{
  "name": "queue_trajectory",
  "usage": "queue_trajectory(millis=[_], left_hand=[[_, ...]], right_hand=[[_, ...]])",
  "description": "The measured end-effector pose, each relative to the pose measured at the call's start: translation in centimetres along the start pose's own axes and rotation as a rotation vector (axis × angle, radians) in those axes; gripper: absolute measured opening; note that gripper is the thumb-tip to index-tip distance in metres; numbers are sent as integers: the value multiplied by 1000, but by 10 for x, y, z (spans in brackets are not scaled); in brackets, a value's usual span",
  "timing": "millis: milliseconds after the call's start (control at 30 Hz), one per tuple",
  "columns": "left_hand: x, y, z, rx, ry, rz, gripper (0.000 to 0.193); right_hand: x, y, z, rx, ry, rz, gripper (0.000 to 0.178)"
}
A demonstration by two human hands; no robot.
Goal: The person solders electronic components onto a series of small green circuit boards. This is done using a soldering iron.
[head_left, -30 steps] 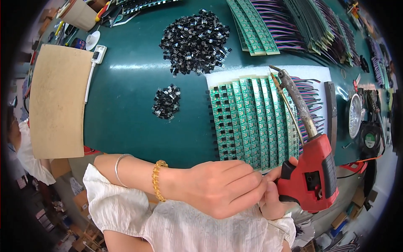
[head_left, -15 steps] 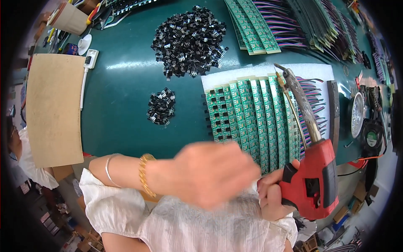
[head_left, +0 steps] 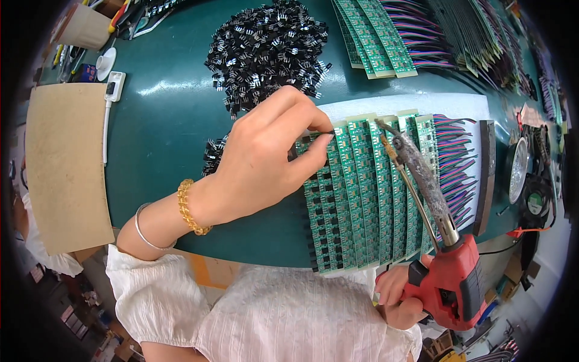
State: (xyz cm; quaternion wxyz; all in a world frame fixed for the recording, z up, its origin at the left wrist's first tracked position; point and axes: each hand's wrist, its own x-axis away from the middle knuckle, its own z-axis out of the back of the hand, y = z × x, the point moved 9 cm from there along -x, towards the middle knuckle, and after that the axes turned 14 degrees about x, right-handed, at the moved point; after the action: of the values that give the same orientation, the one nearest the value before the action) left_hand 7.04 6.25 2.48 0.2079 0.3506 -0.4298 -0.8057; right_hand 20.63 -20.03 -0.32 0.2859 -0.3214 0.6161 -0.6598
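Note:
My left hand (head_left: 265,151) reaches over the left top end of a row of green circuit board strips (head_left: 365,199). Its thumb and forefinger pinch a small black component (head_left: 331,133) just at the boards. Columns of similar black parts (head_left: 326,223) sit along the leftmost strips. Low on the right, my right hand (head_left: 399,298) is closed around the handle of a red soldering gun (head_left: 449,283). The gun's metal tip and thin solder feed tube point up over the boards, apart from the pinched part. A small pile of black components (head_left: 212,158) is partly hidden behind my left hand.
Farther back lies a large heap of black components (head_left: 265,48). More board strips with coloured wires (head_left: 386,42) are stacked at the far right. A dark bar (head_left: 485,178) edges the white foam sheet (head_left: 416,104). A brown board (head_left: 67,169) lies left, beside a white cable (head_left: 107,133).
My left hand has moved up and forward from near my body to the boards' top left, with a black component now visible in its pinch. The soldering gun has shifted slightly down and left.

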Motion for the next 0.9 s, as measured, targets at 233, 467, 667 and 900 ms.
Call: queue_trajectory(millis=[233,467,667,900], left_hand=[[1,-4,0,29,-7,15,18],[-2,-3,1,25,-29,11,18],[-3,-3,0,16,-42,9,18],[-2,-5,2,24,-51,24,18]], right_hand=[[-6,0,-10,-34,8,-16,54],[-15,-6,-18,-71,23,-29,35],[-15,-4,-16,-88,25,-45,33],[-6,9,2,-56,0,-92,40]])
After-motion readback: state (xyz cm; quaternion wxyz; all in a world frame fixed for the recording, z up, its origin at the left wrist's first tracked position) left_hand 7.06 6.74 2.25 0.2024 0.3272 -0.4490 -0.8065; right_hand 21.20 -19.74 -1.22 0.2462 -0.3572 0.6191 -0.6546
